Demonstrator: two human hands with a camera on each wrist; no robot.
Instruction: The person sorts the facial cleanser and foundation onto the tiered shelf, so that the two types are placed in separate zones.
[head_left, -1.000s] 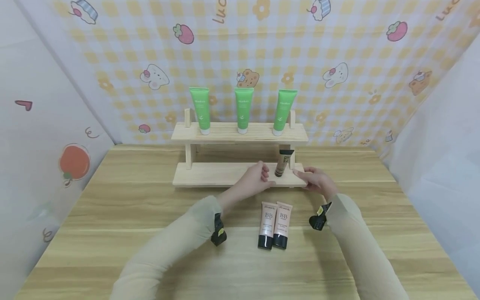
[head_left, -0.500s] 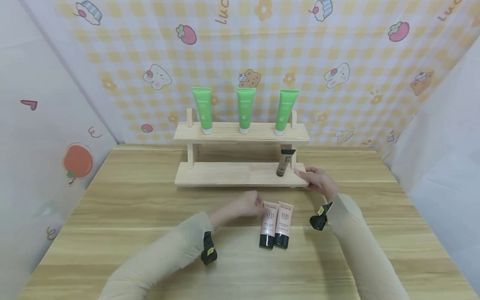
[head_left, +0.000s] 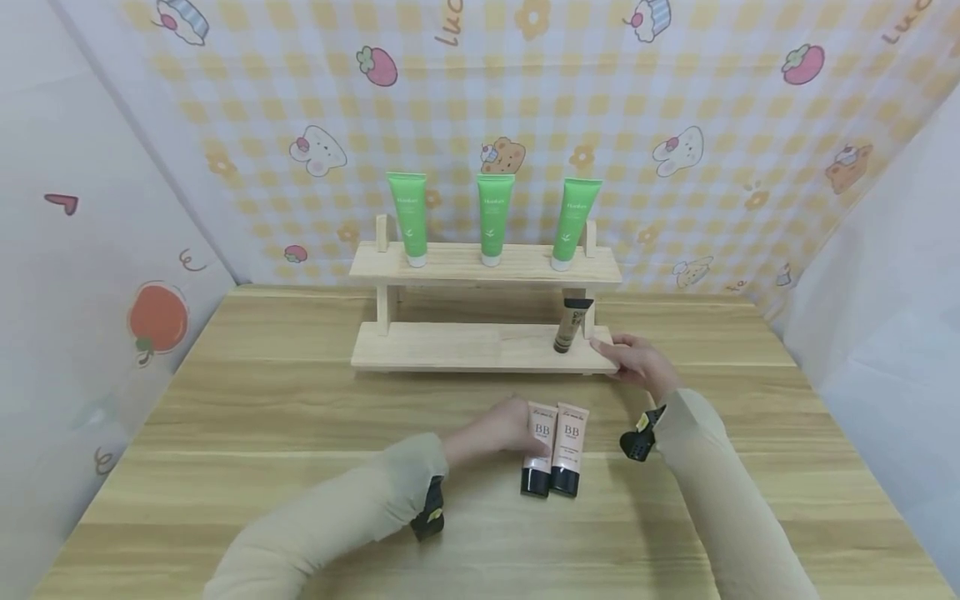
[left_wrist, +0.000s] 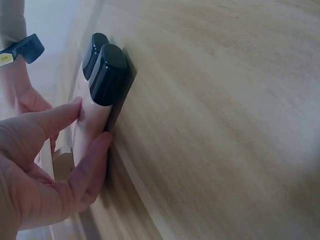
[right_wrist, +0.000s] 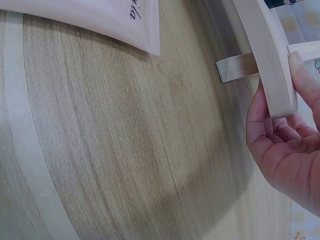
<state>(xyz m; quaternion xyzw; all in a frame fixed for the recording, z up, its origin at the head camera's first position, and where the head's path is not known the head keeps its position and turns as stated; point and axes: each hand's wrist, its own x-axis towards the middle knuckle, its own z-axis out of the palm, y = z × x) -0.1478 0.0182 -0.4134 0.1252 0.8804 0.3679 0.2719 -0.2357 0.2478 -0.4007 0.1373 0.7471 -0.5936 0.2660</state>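
Observation:
Two pinkish BB cream tubes with black caps lie side by side on the table, the left tube (head_left: 542, 418) and the right tube (head_left: 570, 446). My left hand (head_left: 497, 432) is at the left tube; the left wrist view shows the thumb and fingers pinching its sides (left_wrist: 92, 120) below the cap. My right hand (head_left: 637, 364) grips the right end of the lower board of a two-tier wooden shelf (head_left: 442, 346), thumb above and fingers underneath. A small brown tube with a dark end (head_left: 572, 327) stands slightly tilted near that end.
On the upper board stand a left green tube (head_left: 410, 218), a middle green tube (head_left: 494, 218) and a right green tube (head_left: 576, 222), all white cap down. A patterned cloth (head_left: 480, 92) hangs behind the wood-grain table (head_left: 300, 400).
My left hand has come down from the lower board, beside the brown tube, to the left BB cream tube and now pinches it. The right hand keeps its grip on the shelf.

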